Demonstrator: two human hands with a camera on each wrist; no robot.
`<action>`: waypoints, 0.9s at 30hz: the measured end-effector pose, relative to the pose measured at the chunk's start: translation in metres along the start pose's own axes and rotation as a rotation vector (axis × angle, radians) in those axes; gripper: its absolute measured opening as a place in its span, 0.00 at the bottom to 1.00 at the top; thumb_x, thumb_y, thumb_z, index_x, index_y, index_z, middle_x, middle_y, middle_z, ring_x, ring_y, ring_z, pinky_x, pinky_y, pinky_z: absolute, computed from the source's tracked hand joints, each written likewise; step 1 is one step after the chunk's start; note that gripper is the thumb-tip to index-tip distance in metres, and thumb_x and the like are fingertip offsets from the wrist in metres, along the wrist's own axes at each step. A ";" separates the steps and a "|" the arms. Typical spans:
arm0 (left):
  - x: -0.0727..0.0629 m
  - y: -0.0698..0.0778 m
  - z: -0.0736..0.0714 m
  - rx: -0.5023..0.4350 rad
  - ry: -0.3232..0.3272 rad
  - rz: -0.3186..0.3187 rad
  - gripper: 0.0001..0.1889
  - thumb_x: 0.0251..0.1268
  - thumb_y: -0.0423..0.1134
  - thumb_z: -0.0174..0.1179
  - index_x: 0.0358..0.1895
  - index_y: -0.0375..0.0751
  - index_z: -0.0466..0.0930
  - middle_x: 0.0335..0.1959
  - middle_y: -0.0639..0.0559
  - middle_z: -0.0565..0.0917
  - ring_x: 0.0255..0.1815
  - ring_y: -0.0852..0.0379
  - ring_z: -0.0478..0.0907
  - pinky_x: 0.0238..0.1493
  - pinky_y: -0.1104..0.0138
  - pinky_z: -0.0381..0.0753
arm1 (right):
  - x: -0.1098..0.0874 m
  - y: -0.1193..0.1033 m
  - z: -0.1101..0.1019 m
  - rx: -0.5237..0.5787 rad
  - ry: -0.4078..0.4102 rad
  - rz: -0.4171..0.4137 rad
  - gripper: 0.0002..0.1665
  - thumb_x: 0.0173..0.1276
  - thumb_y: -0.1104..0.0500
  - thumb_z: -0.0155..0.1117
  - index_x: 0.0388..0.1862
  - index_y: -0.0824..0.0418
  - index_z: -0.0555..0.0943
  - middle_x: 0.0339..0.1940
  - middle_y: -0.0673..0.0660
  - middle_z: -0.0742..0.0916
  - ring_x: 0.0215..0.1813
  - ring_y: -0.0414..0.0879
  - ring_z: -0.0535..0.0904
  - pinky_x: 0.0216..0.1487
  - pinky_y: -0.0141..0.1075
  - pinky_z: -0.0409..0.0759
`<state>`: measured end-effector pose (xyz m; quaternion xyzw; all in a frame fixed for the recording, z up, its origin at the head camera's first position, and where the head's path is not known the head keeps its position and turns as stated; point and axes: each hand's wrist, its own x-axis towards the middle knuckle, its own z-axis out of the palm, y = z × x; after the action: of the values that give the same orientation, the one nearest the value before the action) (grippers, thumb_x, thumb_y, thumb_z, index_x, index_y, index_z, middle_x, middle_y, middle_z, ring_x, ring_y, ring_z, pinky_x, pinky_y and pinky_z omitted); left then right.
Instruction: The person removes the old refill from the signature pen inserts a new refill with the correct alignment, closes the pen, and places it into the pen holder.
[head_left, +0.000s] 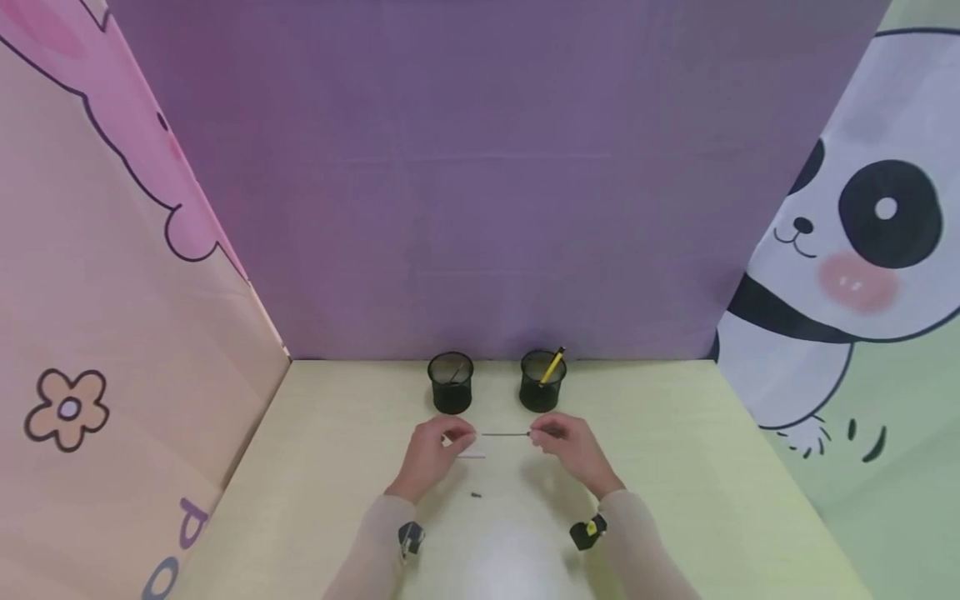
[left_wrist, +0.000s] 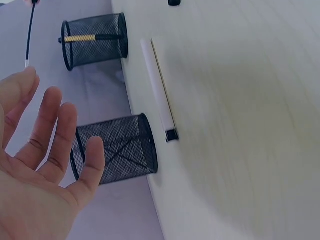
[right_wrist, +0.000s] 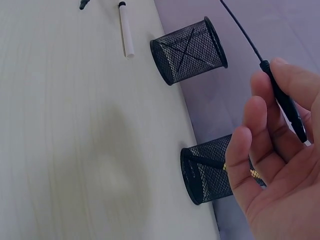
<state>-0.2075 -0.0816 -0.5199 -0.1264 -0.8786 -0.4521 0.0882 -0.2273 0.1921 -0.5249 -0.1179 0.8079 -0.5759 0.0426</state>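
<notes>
Above the table, both hands hold a pen refill (head_left: 506, 434) level between them. It is a thin black rod with a pale end, set in a thicker black grip (right_wrist: 285, 102). My left hand (head_left: 438, 450) pinches the pale end between thumb and index finger, its other fingers spread apart in the left wrist view. At the other end my right hand (head_left: 570, 446) holds the black grip between thumb and fingers. A white pen barrel (left_wrist: 157, 85) with a black end lies on the table, partly behind the left hand in the head view. Nearer me lies a small black piece (head_left: 476, 495).
Two black mesh cups stand at the table's back edge. The left cup (head_left: 451, 396) has a thin dark line showing inside; the right cup (head_left: 539, 398) holds a yellow and black pen (head_left: 553, 365). A purple wall (head_left: 480, 183) rises behind, with printed panels at both sides.
</notes>
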 end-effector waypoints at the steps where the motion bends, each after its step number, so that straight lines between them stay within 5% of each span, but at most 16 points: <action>1: 0.000 -0.001 -0.002 -0.004 0.009 0.003 0.04 0.66 0.38 0.69 0.41 0.53 0.88 0.36 0.60 0.88 0.38 0.63 0.81 0.48 0.52 0.83 | 0.000 0.000 -0.001 0.003 0.005 0.001 0.15 0.69 0.58 0.70 0.49 0.67 0.84 0.43 0.60 0.90 0.43 0.52 0.86 0.43 0.36 0.85; 6: 0.003 -0.009 -0.007 0.017 0.040 -0.010 0.04 0.65 0.38 0.70 0.40 0.54 0.88 0.36 0.61 0.88 0.37 0.64 0.81 0.46 0.58 0.83 | 0.000 0.003 -0.003 -0.004 0.021 0.013 0.15 0.70 0.59 0.70 0.51 0.66 0.84 0.46 0.60 0.90 0.43 0.55 0.85 0.43 0.37 0.85; 16: 0.009 -0.023 -0.012 0.061 0.054 -0.107 0.03 0.66 0.39 0.70 0.39 0.54 0.88 0.34 0.60 0.86 0.37 0.62 0.79 0.40 0.66 0.78 | 0.000 0.005 -0.003 0.016 0.066 0.079 0.15 0.69 0.63 0.68 0.53 0.65 0.85 0.43 0.60 0.91 0.35 0.42 0.82 0.37 0.33 0.81; 27: 0.012 -0.036 -0.002 0.163 0.048 -0.215 0.02 0.66 0.39 0.69 0.38 0.53 0.88 0.31 0.56 0.84 0.31 0.59 0.75 0.34 0.66 0.73 | -0.002 0.004 -0.001 0.013 0.101 0.175 0.09 0.69 0.62 0.68 0.47 0.60 0.85 0.40 0.56 0.90 0.37 0.48 0.83 0.44 0.46 0.84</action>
<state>-0.2295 -0.1021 -0.5434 -0.0130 -0.9186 -0.3888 0.0700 -0.2260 0.1945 -0.5284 -0.0173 0.8126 -0.5802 0.0527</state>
